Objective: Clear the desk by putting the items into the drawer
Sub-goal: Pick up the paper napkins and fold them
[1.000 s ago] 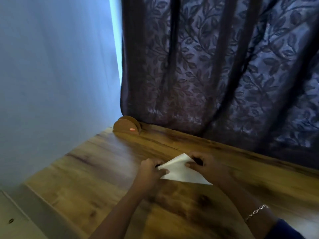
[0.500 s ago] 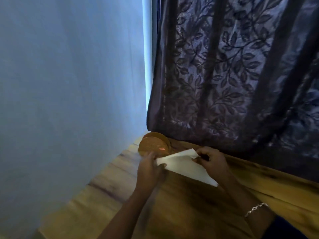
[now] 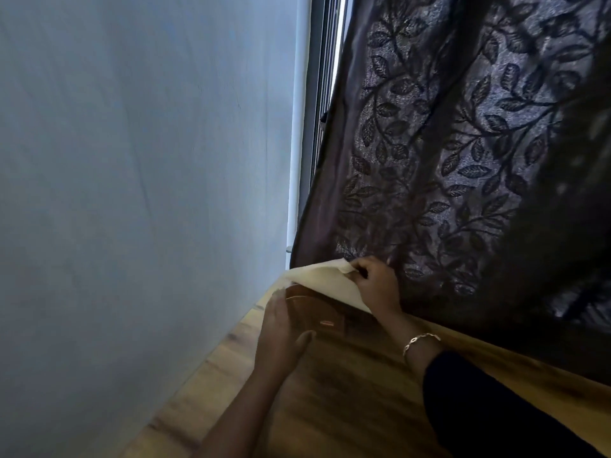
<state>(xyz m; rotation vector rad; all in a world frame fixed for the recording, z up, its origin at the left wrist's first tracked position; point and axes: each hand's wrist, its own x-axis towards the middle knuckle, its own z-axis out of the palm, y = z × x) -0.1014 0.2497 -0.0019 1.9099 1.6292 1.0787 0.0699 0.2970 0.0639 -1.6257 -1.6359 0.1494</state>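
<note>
the right hand (image 3: 373, 287) pinches a folded white paper (image 3: 322, 280) by its top corner, with the thumb and fingers curled tight on it. it holds the paper up off the desk (image 3: 347, 391), most likely so it can be carried to the drawer and does not get in the way. the paper hangs just over a round brown thing (image 3: 319, 310) that stands in the far corner of the desk, close to the wall (image 3: 132, 193) and the dark leafy curtain (image 3: 463, 160). the round thing is tucked far back, so a hand has to reach a long way to get it. the left hand (image 3: 281, 332) is wide open, with straight fingers and the thumb stuck out, right beside the round thing. it holds nothing. it looks ready to take the round thing, but the picture is blurry there and i cannot tell if the fingers touch it. a thin bracelet (image 3: 420, 340) is on the right wrist. the drawer is not in the picture, so i think both things are not put away yet.
</note>
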